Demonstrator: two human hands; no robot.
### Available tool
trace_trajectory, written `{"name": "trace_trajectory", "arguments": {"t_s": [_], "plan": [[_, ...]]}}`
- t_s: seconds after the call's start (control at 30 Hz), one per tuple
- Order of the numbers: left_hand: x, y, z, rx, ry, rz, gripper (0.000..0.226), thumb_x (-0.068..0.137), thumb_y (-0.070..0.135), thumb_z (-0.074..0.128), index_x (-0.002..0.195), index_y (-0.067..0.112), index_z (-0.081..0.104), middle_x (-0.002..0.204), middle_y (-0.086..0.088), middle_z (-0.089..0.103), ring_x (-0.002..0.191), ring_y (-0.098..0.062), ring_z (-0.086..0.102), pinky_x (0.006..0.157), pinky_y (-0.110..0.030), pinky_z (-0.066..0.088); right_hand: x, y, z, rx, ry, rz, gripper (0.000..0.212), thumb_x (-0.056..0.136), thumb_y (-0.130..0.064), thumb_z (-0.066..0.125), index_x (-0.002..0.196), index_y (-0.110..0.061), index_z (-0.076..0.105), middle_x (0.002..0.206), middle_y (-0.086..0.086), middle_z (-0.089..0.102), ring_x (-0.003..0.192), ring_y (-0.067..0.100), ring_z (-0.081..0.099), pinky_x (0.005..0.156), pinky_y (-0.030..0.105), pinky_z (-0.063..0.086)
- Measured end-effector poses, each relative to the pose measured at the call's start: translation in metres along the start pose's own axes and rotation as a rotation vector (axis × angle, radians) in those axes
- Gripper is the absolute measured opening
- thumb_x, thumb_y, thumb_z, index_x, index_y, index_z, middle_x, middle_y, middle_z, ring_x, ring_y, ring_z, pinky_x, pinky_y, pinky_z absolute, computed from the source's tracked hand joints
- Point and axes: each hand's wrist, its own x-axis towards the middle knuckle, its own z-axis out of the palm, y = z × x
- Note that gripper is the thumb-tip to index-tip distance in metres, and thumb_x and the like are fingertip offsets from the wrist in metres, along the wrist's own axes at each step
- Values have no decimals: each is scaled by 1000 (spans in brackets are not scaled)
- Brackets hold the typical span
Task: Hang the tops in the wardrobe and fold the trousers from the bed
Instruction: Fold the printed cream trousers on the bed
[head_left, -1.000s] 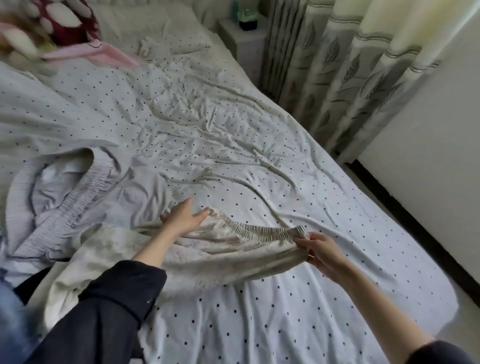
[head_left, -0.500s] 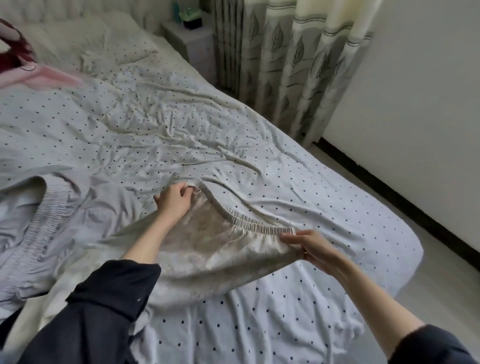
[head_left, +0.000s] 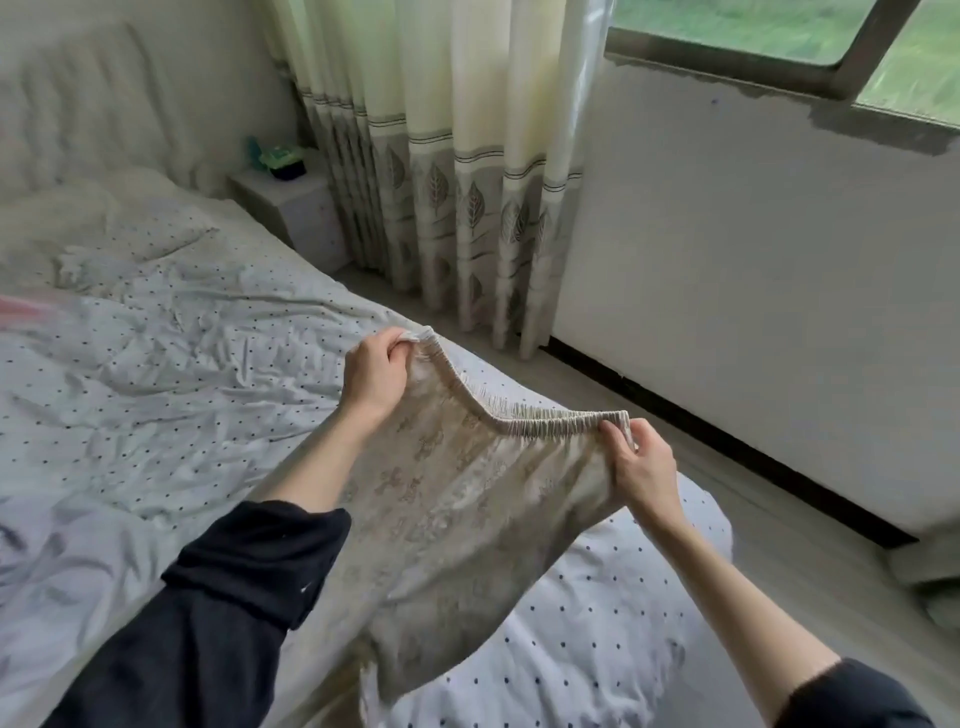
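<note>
Head view, the only one on offer. Left hand (head_left: 375, 375) up at the far end of the waistband (head_left: 524, 415), fingers curled tight and pinching the gathered elastic at its corner. Right hand (head_left: 640, 463) at the near end, thumb and fingers pinched on the other corner. Beige patterned trousers (head_left: 452, 519) lifted clear of the bed (head_left: 156, 395) at the top, waistband sagging in a shallow dip between the two grips, legs trailing down toward the lower edge of the frame and out of sight under the left sleeve (head_left: 234, 597). Cannot tell whether the hems touch the dotted sheet.

Handling, judged from the drape: thin, soft, light cloth, no stiffness anywhere, happy to slump and crease wherever unsupported. Elastic band the one firm part, ribbed and grippy, so the right place to hold; both corners already taken. Likely to stretch rather than slip under a pull. Nothing fragile here. For the fold, probably best to bring the two corners together so leg lies on leg, then lower flat on the bed.

Behind: leaf-print curtain (head_left: 457, 171), small bedside table (head_left: 296, 208), window (head_left: 779, 41) at upper right.
</note>
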Motion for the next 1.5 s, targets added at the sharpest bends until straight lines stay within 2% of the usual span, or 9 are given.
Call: {"name": "trace_trajectory", "arguments": {"t_s": [0.2,0.63,0.8,0.93,1.07,1.17,1.27,1.4,1.5], "plan": [[40,47,70,-38,1,27,21,95,13,47,98,6,67,95,-13,67,92,-30,56,68,-23,30,75,30,-33,-16,127,80,44,89,-35,59,61,-7,41,55,-2,40,55,14,36,55,30,31],[146,-25,228,201,-23,-207,22,97,17,43,97,10,63,89,-14,64,84,-31,55,65,-30,34,254,128,54,91,-161,372,35,89,-27,55,62,-10,41,62,2,42,62,16,39,58,30,31],[175,-61,280,240,-4,-220,21,97,16,43,98,9,63,96,-14,63,91,-32,55,70,-33,37,308,159,93,178,-168,457,25,91,-24,55,72,-7,50,71,8,48,70,20,44,63,31,35],[174,-101,308,349,-129,-297,28,98,17,41,120,16,57,119,-13,55,109,-32,52,94,-40,36,316,190,114,263,-239,589,25,89,-30,60,75,-9,56,73,7,55,70,19,49,65,31,40],[139,-128,315,459,-362,-337,44,97,15,41,140,21,36,140,-8,37,128,-26,35,105,-42,24,289,216,116,438,-421,865,38,91,-46,56,104,-10,58,50,-6,46,42,10,46,49,24,38],[111,-134,306,476,-414,-293,44,97,17,42,141,20,37,145,-6,34,132,-24,32,106,-41,23,270,226,113,627,-522,963,43,94,-47,47,113,-10,57,78,3,70,68,13,66,65,25,46],[83,-140,292,549,-506,-247,45,99,22,39,144,22,34,153,-4,25,140,-21,21,112,-41,13,253,223,108,683,-610,943,30,97,-33,45,109,-11,61,100,7,72,95,17,68,80,26,48],[47,-152,262,663,-611,-337,47,101,34,29,147,29,24,158,-1,10,145,-19,6,116,-44,0,236,210,104,525,-609,828,4,91,-6,55,91,-8,59,78,-3,68,74,9,67,72,22,52],[23,-158,231,691,-572,-375,47,101,37,26,147,31,23,158,-2,8,145,-20,5,115,-44,0,219,200,101,326,-550,721,15,88,1,53,99,-7,57,88,2,60,75,10,58,70,20,48]]}}
